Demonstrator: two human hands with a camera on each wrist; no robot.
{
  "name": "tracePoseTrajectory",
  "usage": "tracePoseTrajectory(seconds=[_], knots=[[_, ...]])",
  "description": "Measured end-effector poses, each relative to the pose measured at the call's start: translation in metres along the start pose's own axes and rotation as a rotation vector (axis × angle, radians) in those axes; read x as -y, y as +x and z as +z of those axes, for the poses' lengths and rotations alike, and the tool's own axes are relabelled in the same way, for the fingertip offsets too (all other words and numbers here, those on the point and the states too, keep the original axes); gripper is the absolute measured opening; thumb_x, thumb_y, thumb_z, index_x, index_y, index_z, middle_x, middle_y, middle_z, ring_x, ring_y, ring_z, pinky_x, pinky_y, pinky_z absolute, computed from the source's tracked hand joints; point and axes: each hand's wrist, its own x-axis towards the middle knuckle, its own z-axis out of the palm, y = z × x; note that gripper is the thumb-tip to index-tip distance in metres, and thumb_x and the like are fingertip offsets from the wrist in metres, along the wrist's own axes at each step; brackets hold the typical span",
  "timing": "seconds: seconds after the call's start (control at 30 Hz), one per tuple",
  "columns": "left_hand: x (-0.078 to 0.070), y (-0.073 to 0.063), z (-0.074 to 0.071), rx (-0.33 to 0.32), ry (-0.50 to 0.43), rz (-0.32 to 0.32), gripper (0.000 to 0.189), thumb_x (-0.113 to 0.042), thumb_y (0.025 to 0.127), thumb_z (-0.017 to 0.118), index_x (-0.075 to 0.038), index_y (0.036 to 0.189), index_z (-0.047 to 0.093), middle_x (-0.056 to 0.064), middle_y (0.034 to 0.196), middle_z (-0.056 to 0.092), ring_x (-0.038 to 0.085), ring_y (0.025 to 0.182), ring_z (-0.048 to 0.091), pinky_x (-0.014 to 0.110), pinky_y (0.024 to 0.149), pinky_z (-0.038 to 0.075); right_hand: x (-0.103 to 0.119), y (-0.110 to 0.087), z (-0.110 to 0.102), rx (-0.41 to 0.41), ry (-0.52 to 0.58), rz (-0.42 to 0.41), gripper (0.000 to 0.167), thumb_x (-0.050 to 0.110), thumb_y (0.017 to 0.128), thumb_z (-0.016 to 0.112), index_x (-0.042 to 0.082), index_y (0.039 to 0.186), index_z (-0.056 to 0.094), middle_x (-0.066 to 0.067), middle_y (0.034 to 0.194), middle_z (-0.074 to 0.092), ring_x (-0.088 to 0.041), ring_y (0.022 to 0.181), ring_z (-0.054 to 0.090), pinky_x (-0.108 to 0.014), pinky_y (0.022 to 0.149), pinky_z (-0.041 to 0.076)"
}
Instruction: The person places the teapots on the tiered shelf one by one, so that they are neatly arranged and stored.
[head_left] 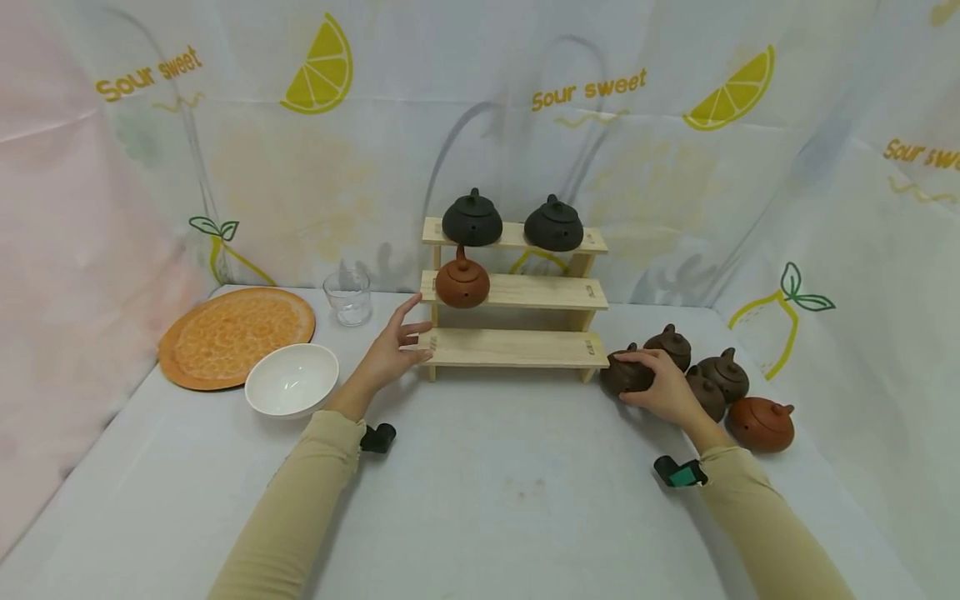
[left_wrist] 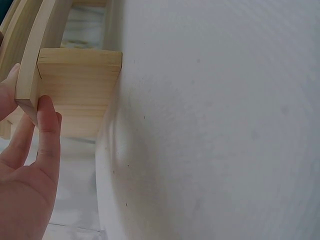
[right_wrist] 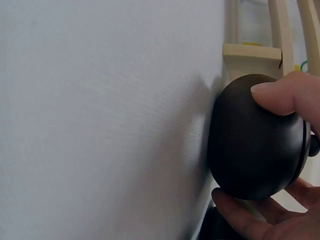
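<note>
A three-tier wooden display stand (head_left: 517,348) stands at the back of the table. My left hand (head_left: 388,354) holds the left end of its lowest board; in the left wrist view the thumb and fingers (left_wrist: 48,132) lie on opposite sides of the board (left_wrist: 30,80). My right hand (head_left: 663,387) grips a dark brown teapot (head_left: 624,377) beside the stand's right foot. In the right wrist view the thumb presses the pot's rounded body (right_wrist: 250,145), with fingers on the opposite side. Whether the teapot touches the table is unclear.
Two black teapots (head_left: 472,223) sit on the top tier, and a reddish-brown teapot (head_left: 462,283) on the middle tier's left. Several dark brown teapots (head_left: 726,377) and an orange-brown one (head_left: 761,425) cluster at right. At left are a white bowl (head_left: 292,381), a glass (head_left: 349,298) and a round mat (head_left: 236,337).
</note>
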Motion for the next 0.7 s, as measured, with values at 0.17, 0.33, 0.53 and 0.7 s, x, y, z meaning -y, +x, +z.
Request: tracePoseTrajectory(seconds=[0.17,0.33,0.53,0.7], knots=[[0.002,0.002,0.0,0.003,-0.008,-0.004,0.09,0.008,0.083,0.063,-0.024,0.15,0.014,0.022,0.134,0.047,0.044,0.119,0.041,0.05,0.092,0.04,0.002,-0.004,0.001,-0.022,-0.002,-0.001,0.054,0.006,0.071,0.079,0.003,0.122,0.058,-0.028,0.122,0.042,-0.044,0.112,0.04,-0.061,0.092,0.03],[0.003,0.002,0.0,0.011,-0.011,0.002,0.089,0.009,0.083,0.063,-0.024,0.15,0.013,0.023,0.134,0.046,0.044,0.119,0.042,0.049,0.091,0.041,0.005,-0.011,-0.002,-0.018,-0.021,-0.023,0.053,0.006,0.07,0.079,0.004,0.12,0.06,-0.028,0.12,0.043,-0.044,0.11,0.042,-0.062,0.09,0.033],[0.004,0.003,0.0,0.001,-0.022,0.01,0.089,0.011,0.082,0.063,-0.024,0.149,0.015,0.023,0.133,0.047,0.043,0.118,0.042,0.049,0.091,0.041,0.011,-0.017,-0.009,-0.036,-0.01,-0.023,0.054,0.006,0.07,0.078,0.006,0.12,0.06,-0.026,0.124,0.041,-0.045,0.114,0.04,-0.063,0.091,0.03],[0.003,0.003,0.001,0.002,-0.024,0.007,0.089,0.011,0.082,0.062,-0.025,0.149,0.015,0.022,0.134,0.047,0.043,0.118,0.042,0.048,0.09,0.041,0.016,-0.019,-0.016,-0.067,-0.01,-0.062,0.055,0.005,0.07,0.078,0.007,0.121,0.059,-0.026,0.126,0.039,-0.047,0.115,0.038,-0.064,0.091,0.03]])
